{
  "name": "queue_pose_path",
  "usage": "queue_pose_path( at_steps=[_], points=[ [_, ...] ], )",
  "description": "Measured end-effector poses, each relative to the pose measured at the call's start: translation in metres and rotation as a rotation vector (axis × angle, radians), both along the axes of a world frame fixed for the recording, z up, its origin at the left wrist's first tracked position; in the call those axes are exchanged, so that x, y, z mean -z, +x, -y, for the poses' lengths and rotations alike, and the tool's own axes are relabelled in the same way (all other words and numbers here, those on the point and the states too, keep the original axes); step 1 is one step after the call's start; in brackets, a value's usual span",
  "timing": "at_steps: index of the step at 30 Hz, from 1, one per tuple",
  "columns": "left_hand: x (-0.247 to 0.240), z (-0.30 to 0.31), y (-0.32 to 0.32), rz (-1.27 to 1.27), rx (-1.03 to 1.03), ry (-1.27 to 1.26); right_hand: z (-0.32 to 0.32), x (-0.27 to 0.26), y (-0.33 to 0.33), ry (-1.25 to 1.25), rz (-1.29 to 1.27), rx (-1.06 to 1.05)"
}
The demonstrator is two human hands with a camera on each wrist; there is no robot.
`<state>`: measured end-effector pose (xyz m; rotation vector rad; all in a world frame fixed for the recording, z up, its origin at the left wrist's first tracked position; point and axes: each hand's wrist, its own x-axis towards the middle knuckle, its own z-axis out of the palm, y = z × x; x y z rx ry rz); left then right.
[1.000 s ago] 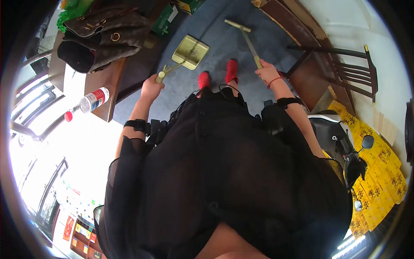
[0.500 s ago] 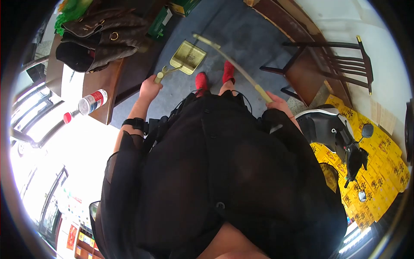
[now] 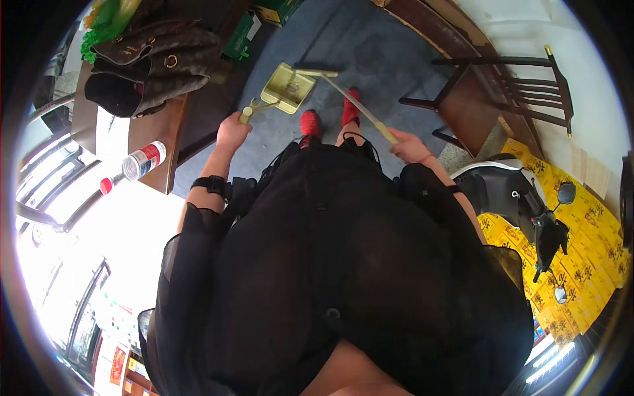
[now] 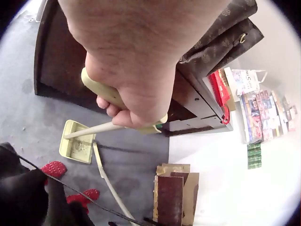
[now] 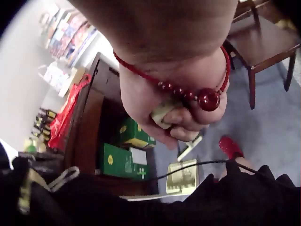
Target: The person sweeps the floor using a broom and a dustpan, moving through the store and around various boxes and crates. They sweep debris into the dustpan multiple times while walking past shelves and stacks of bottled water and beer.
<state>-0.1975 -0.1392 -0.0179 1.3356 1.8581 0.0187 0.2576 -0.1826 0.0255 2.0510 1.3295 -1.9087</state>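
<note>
The left hand (image 3: 232, 135) grips the handle of a pale yellow dustpan (image 3: 288, 89), whose pan rests on the grey floor; in the left wrist view the fingers of the left hand (image 4: 134, 89) wrap that handle (image 4: 106, 92). In the head view the right hand (image 3: 411, 146) holds a long-handled broom (image 3: 360, 105), its narrow head at the far right corner of the pan. The right wrist view shows the right hand (image 5: 176, 101), with a red beaded bracelet, curled round the broom's handle end (image 5: 164, 113). Both red shoes (image 3: 310, 123) stand just nearer the body than the pan.
On the left, a desk (image 3: 158, 132) bears a brown bag (image 3: 158, 66) and a clear bottle (image 3: 145, 160). Green boxes (image 3: 243, 38) stand beyond it. A dark wooden chair (image 3: 465, 109), a scooter (image 3: 505, 191) and yellow cartons (image 3: 581, 264) are on the right.
The broom head has swung left from the far right of the floor to beside the pan. The right hand drew back, then moved slightly forward and left. The left hand and dustpan barely moved.
</note>
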Motion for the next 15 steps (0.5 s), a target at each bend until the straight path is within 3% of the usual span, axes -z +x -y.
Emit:
queue_pose_path(
  at_steps=[2,6,8,12,14,15],
  points=[
    [0.001,-0.001,-0.004,-0.003,-0.022,-0.025,0.007,-0.002,0.037,-0.081,-0.243,0.345],
    [0.007,0.007,-0.007,0.011,-0.021,-0.008,0.006,-0.019,0.049,-0.046,-0.195,0.36],
    [0.008,0.011,-0.004,0.037,-0.027,0.042,-0.016,-0.024,0.026,0.059,0.031,0.135],
    [-0.006,0.009,0.005,-0.017,-0.014,-0.029,-0.034,0.008,-0.018,0.112,0.055,0.07],
    [-0.005,0.009,0.008,-0.008,-0.035,-0.044,-0.032,-0.01,-0.036,-0.154,0.1,-0.05],
    [-0.007,0.009,0.009,-0.006,-0.037,-0.046,-0.026,-0.011,-0.032,-0.157,0.101,-0.052]
  ],
)
